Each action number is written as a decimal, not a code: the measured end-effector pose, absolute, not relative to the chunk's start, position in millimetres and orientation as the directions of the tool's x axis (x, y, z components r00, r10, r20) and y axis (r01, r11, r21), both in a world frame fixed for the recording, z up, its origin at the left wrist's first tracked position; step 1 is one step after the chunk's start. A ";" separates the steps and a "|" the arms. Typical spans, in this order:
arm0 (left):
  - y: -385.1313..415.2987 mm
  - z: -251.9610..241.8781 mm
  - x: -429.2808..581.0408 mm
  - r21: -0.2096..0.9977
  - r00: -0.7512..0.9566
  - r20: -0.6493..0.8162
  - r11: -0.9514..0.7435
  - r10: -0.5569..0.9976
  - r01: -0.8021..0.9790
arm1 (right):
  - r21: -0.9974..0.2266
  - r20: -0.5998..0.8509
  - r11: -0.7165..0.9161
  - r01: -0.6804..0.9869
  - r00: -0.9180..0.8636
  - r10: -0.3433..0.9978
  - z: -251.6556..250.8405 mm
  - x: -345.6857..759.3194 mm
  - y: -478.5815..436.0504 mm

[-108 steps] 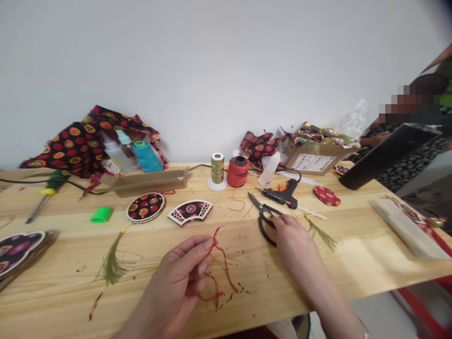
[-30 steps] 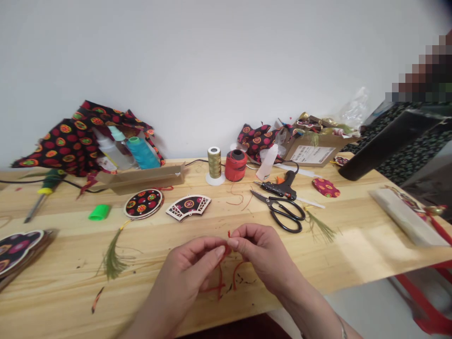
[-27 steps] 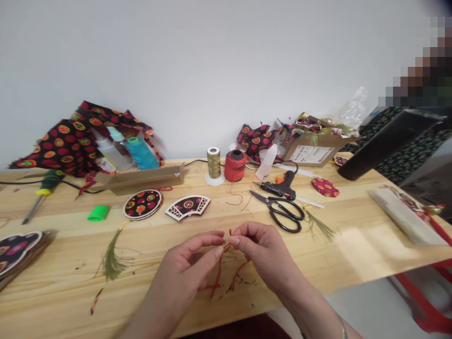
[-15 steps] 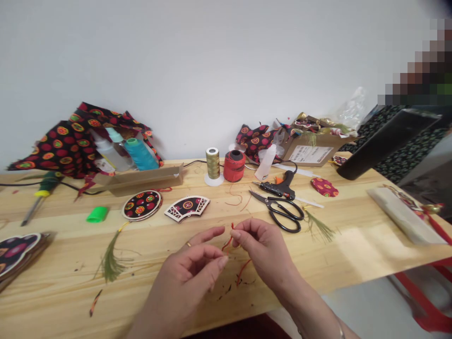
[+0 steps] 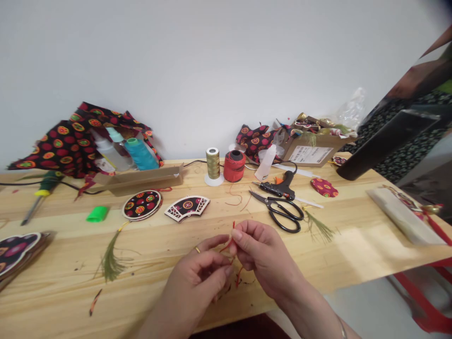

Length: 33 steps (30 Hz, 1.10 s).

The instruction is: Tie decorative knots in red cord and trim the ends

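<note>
A thin red cord [image 5: 225, 247] runs between my two hands, low over the front of the table. My right hand [image 5: 263, 252] pinches it between thumb and forefinger, and a short end sticks up above the fingertips. Closed on the same cord, my left hand [image 5: 201, 278] sits just to the left and a little lower, its thumb near the index fingertip. Part of the cord is hidden by the fingers, and another piece hangs below my right hand. Beyond the hands lie black-handled scissors [image 5: 282, 214] and a fan-shaped ornament [image 5: 187, 208].
At the back stand a red thread spool [image 5: 234, 166], a gold thread spool [image 5: 213, 165] and a glue bottle [image 5: 266, 163]. A glue gun [image 5: 280, 186] lies behind the scissors. To the left are a round tasselled ornament [image 5: 142, 205] and a green cap [image 5: 97, 214]. Another person stands at right.
My left hand has shifted slightly right and down, closer to my right hand, and its forefinger has bent inward. My right hand still pinches the cord.
</note>
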<state>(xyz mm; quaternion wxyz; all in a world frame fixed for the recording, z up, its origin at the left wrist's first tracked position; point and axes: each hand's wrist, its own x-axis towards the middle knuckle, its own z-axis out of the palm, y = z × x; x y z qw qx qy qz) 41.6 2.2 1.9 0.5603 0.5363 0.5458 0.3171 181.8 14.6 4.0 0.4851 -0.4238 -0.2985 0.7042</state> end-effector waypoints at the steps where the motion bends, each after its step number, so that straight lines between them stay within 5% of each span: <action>1: 3.6 2.7 38.1 0.943 0.214 -0.240 0.175 0.947 0.284 | -0.833 -0.309 -0.353 -0.426 -0.170 0.936 4.0 182.7 14.4; 6: 14.5 12.8 15.8 0.874 0.206 -0.183 0.063 0.961 0.482 | -0.847 -0.316 -0.344 -0.405 -0.138 0.939 5.0 188.5 15.4; 10: 17.3 24.1 10.7 0.770 -0.072 0.250 -0.153 0.966 0.620 | -0.874 -0.332 -0.348 -0.340 -0.107 0.937 5.8 189.0 15.5; 12: 15.0 28.2 14.6 0.783 -0.115 0.347 -0.220 0.931 0.582 | -0.889 -0.329 -0.347 -0.298 -0.112 0.938 6.1 187.0 14.6; 20: 4.7 14.2 33.9 0.953 0.175 -0.176 0.123 0.969 0.277 | -0.936 -0.290 -0.310 -0.164 -0.140 0.947 11.8 179.1 12.2; 33: 6.7 10.0 35.9 0.925 0.134 -0.379 0.374 0.916 0.063 | -0.936 -0.322 -0.333 -0.118 -0.103 0.941 7.0 180.9 14.3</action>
